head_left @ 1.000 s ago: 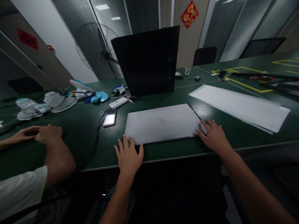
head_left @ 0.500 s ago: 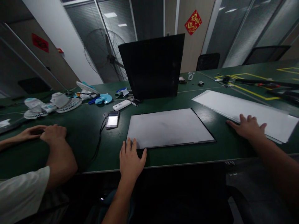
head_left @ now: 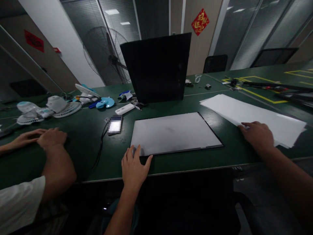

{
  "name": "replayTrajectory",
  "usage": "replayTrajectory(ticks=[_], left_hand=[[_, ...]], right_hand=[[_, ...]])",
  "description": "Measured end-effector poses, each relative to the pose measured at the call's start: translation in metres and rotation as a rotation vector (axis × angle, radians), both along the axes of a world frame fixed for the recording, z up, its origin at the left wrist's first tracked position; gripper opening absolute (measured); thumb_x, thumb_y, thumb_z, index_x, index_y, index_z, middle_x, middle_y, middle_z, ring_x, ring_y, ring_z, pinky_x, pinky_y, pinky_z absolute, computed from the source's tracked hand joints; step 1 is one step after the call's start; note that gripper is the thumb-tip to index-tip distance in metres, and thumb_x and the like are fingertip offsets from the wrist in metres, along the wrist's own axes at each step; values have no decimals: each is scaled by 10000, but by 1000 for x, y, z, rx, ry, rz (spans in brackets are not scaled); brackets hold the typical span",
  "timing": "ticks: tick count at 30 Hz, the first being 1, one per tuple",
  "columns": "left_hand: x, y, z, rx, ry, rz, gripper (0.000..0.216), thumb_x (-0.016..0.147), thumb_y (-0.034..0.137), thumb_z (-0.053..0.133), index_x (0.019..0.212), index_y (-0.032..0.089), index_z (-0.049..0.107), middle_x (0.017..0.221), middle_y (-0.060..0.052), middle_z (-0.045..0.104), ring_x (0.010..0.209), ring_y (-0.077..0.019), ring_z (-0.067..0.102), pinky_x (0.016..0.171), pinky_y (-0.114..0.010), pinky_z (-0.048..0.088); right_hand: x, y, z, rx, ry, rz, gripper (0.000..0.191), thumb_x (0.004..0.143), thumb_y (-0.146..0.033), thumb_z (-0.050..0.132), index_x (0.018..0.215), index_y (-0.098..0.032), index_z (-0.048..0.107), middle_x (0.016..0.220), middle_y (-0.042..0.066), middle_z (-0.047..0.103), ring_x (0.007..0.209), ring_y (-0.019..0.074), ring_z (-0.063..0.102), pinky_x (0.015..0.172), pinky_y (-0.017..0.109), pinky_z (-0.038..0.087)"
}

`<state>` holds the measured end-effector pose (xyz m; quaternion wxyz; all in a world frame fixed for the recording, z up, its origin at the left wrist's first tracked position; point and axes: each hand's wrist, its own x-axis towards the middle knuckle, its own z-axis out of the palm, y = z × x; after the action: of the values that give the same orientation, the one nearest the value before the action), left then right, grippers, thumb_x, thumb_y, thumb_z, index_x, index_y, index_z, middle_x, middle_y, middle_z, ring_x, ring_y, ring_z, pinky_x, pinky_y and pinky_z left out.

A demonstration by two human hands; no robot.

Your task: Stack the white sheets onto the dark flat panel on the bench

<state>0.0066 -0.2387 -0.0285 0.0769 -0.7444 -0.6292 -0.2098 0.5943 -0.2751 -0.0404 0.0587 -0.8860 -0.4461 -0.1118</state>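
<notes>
In front of me a flat rectangular panel [head_left: 176,133], whitish with a thin black border, lies on the green table. My left hand [head_left: 134,168] rests at its near left corner, fingertips on the surface and thumb spread beside the near edge. To the right is a loose stack of long white sheets [head_left: 256,111], lying at a slant. My right hand [head_left: 259,137] is at the near edge of that stack, with fingers curled and thumb and forefinger pinching the edge of a sheet. How many sheets are in the pinch is hidden.
A large black panel [head_left: 156,68] stands upright behind. Left of centre are a corded device with a blurred bright screen [head_left: 114,125], a white handheld device [head_left: 125,109] and small fan parts [head_left: 66,109]. Another person's hands [head_left: 51,137] rest at far left. Black parts [head_left: 266,86] lie at far right.
My right hand has gone from flat and spread over the white sheets to a pinch at their near edge. The stack's near edge has shifted slightly. My left hand stays at the panel's corner.
</notes>
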Motion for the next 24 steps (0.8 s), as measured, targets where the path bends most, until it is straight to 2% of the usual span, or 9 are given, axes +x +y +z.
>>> replayTrajectory(ticks=[2, 4, 6, 7, 9, 13, 17, 20, 24], left_hand=[[0, 0, 0, 3, -16, 1, 636, 952, 561, 652, 1446, 161, 633, 1512, -203, 568, 1389, -401, 534, 1123, -558, 477], [0, 0, 1, 2, -27, 2, 619, 949, 551, 659, 1432, 163, 645, 1500, -199, 579, 1389, -401, 536, 1125, -558, 476], [0, 0, 1, -3, -26, -8, 602, 956, 538, 653, 1424, 159, 651, 1493, -196, 585, 1398, -405, 529, 1132, -563, 471], [0, 0, 1, -5, -25, -14, 594, 961, 533, 647, 1423, 160, 653, 1494, -192, 586, 1406, -406, 522, 1136, -565, 468], [0, 0, 0, -6, -28, -22, 576, 969, 528, 636, 1420, 171, 657, 1501, -182, 587, 1424, -407, 505, 1145, -569, 459], [0, 0, 0, -9, -41, -24, 551, 970, 531, 627, 1401, 190, 672, 1503, -172, 591, 1437, -410, 492, 1149, -578, 453], [0, 0, -1, -3, -48, -32, 541, 971, 534, 622, 1395, 202, 674, 1513, -161, 586, 1445, -409, 486, 1156, -578, 448], [0, 0, -1, 4, -50, -31, 533, 971, 531, 626, 1389, 204, 677, 1517, -160, 583, 1443, -409, 489, 1154, -578, 451], [0, 0, 0, -1, -42, -36, 516, 970, 514, 635, 1380, 205, 684, 1520, -156, 586, 1447, -411, 486, 1153, -580, 453]], right_hand=[[0, 0, -2, 22, -15, 27, 669, 1048, -582, 298, 1379, -181, 720, 1385, 195, 651, 1226, 360, 569, 983, 457, 438], [0, 0, -5, 53, -52, 28, 706, 1045, -615, 306, 1464, -161, 648, 1531, 217, 542, 1387, 379, 462, 1085, 491, 365], [2, 2, -8, 56, -65, -43, 827, 1025, -696, 288, 1549, -110, 545, 1637, 280, 384, 1505, 421, 313, 1152, 563, 263], [3, 2, -9, 37, -42, -88, 897, 1011, -737, 265, 1572, -77, 500, 1633, 321, 358, 1511, 446, 295, 1150, 597, 240], [5, 4, -8, -20, 42, -141, 995, 987, -792, 215, 1584, -32, 452, 1543, 375, 436, 1439, 480, 387, 1098, 618, 280], [1, 6, 0, -71, 137, -125, 985, 988, -799, 195, 1590, -60, 446, 1407, 337, 572, 1277, 435, 550, 945, 517, 391], [-12, 7, 10, -111, 136, -138, 896, 1025, -746, 191, 1589, -100, 451, 1355, 304, 614, 1231, 398, 589, 873, 478, 402], [-24, 5, 16, -145, 98, -133, 757, 1070, -637, 229, 1515, -103, 527, 1278, 285, 654, 1175, 363, 620, 854, 445, 408], [-38, 1, 21, -78, 66, -161, 648, 1093, -528, 220, 1377, -115, 630, 1204, 258, 690, 1063, 328, 658, 811, 420, 417]])
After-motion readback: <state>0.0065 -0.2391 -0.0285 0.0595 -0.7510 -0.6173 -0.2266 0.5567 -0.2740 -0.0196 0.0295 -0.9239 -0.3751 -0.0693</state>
